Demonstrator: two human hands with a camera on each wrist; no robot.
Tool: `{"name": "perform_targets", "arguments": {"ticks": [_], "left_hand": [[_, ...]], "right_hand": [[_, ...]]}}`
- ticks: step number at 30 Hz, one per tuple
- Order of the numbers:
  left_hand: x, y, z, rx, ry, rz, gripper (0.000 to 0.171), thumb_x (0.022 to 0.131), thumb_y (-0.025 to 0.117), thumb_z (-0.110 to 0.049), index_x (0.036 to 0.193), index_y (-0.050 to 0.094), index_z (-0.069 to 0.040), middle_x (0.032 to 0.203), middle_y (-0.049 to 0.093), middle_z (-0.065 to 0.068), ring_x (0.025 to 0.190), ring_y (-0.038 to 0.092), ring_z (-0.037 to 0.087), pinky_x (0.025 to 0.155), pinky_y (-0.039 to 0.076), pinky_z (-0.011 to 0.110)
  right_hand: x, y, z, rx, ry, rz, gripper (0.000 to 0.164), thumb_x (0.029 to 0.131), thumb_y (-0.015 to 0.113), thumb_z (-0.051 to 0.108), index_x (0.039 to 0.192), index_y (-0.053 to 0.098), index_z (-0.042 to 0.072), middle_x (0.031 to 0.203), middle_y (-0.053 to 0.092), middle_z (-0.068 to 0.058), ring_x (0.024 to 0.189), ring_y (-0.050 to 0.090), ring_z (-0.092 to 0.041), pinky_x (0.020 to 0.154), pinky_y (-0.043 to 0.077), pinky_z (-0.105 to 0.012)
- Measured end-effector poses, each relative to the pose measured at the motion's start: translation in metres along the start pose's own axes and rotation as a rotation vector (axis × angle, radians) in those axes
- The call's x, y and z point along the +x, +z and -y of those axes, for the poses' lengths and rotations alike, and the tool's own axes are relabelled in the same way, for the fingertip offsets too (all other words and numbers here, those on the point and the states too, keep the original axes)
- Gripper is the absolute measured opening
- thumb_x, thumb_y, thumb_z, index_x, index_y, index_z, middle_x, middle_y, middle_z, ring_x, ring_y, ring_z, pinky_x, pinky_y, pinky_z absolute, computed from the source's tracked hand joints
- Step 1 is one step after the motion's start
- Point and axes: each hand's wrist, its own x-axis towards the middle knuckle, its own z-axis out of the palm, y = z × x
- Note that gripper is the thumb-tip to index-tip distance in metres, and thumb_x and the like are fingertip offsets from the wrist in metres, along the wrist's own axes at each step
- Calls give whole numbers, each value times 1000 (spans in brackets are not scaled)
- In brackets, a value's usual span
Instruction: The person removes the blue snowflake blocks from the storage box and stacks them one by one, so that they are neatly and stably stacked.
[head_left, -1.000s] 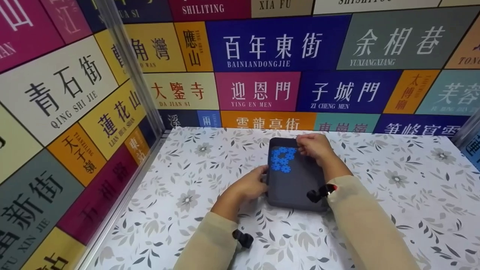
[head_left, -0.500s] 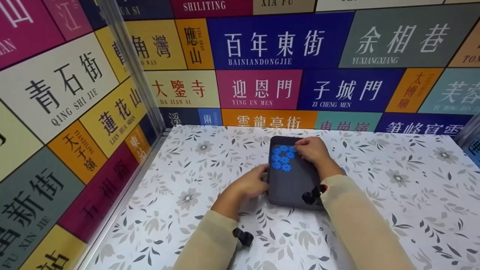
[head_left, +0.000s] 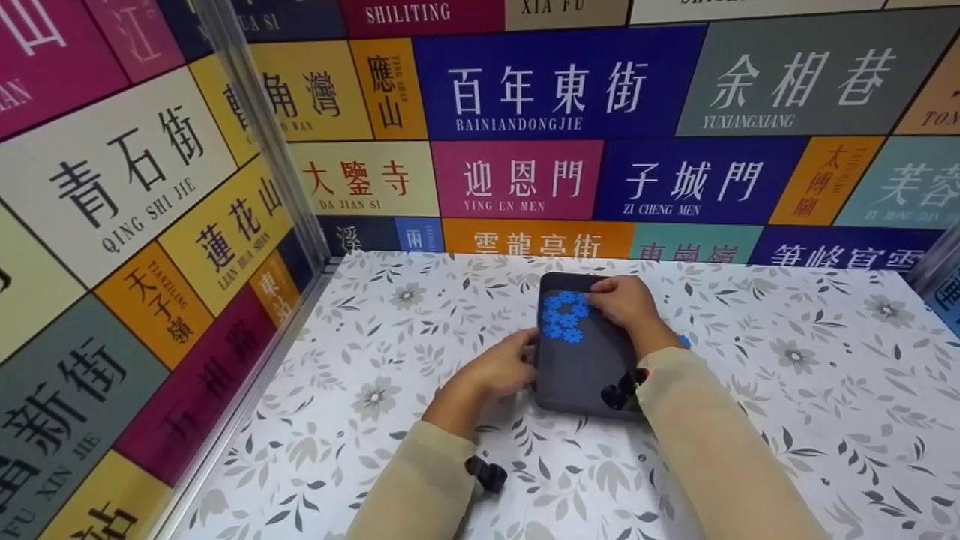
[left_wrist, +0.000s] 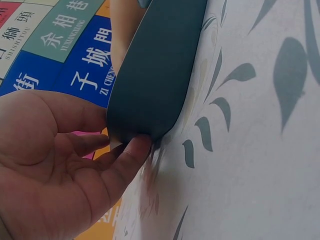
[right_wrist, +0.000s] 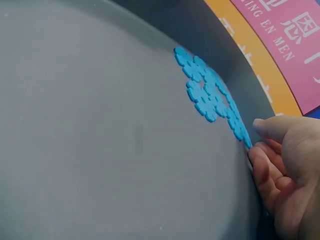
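A dark grey rectangular tray lies on the table, with several flat blue flower-shaped plastic discs grouped in its far left part. My left hand grips the tray's left wall; the left wrist view shows the thumb and fingers of this hand at the wall's lower edge. Over the tray's far end, my right hand touches the discs at their right side. In the right wrist view, fingertips of this hand meet the end of the disc group, while the thumb stands apart from them.
A small blue piece shows beside my right forearm, right of the tray. The table has a white cloth with grey leaves and flowers. Walls of coloured name panels stand behind and to the left.
My right hand has moved left and slightly down from the tray's far rim to the discs. The blue piece beside the forearm has come into view. My left hand keeps its place.
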Motion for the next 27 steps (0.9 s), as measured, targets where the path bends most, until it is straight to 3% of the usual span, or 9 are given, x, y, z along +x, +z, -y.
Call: {"name": "perform_targets", "arguments": {"ticks": [5,10,27], "left_hand": [[2,1,1,-18,21,12,81,93,59,4,168,33,-10,167,48,14,156,45,33,130,36,49],[3,2,1,-43,33,20,81,93,57,6,168,32,-7,167,47,16,155,45,34,129,38,48],[3,2,1,-66,-11,2,81,93,58,6,169,33,-10,168,46,13,157,43,34,129,37,49]], "right_hand": [[-3,0,3,-44,-17,-7,42,96,76,33,124,76,2,123,75,-21,106,70,-33,101,57,-48],[-3,-1,5,-78,-14,11,44,96,76,34,124,76,0,132,72,-22,119,66,-38,110,53,-53],[-1,-2,5,-137,-24,83,48,99,75,32,133,73,-1,140,69,-24,124,66,-40,109,54,-55]]}}
